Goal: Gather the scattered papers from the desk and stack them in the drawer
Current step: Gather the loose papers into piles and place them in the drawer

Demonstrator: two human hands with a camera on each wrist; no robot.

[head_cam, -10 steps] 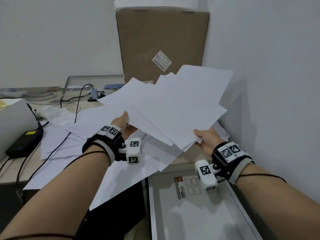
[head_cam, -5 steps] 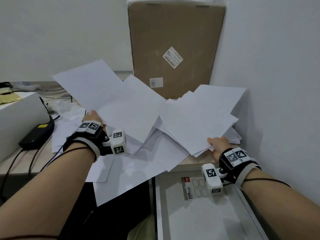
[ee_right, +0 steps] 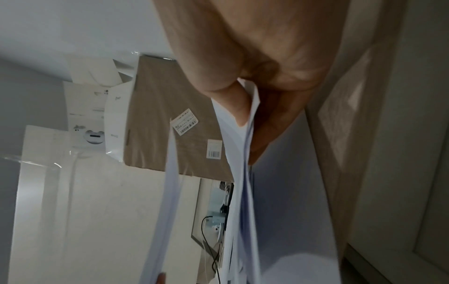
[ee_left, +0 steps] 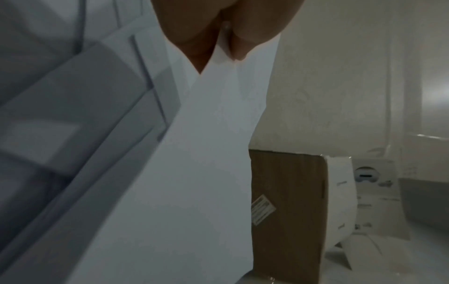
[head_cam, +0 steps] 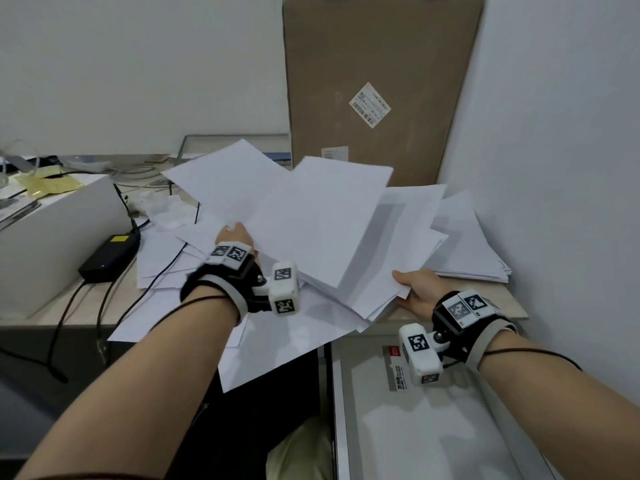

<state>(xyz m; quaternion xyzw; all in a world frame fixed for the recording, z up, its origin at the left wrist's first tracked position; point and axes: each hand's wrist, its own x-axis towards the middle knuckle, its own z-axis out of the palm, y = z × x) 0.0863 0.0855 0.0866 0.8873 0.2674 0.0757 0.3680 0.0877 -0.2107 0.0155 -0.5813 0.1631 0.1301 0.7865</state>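
Note:
My left hand (head_cam: 237,237) pinches a few white sheets (head_cam: 294,216) by their near left edge, lifted above the desk; the pinch shows in the left wrist view (ee_left: 226,48). My right hand (head_cam: 414,289) grips the near corner of a thicker bundle of white papers (head_cam: 391,247), thumb on top, fingers beneath (ee_right: 245,107). The left sheets overlap the top of the right bundle. More loose sheets (head_cam: 180,271) lie scattered on the desk under and left of my hands. An open grey drawer (head_cam: 433,427) sits below my right wrist.
A tall cardboard box (head_cam: 377,81) leans on the wall behind the papers. A separate paper stack (head_cam: 474,251) lies by the right wall. A black power brick (head_cam: 109,254) with cables and a white box (head_cam: 52,237) sit at the left.
My left hand has swung its sheets rightward, from apart at the left onto the bundle in my right hand. The right hand stayed roughly in place.

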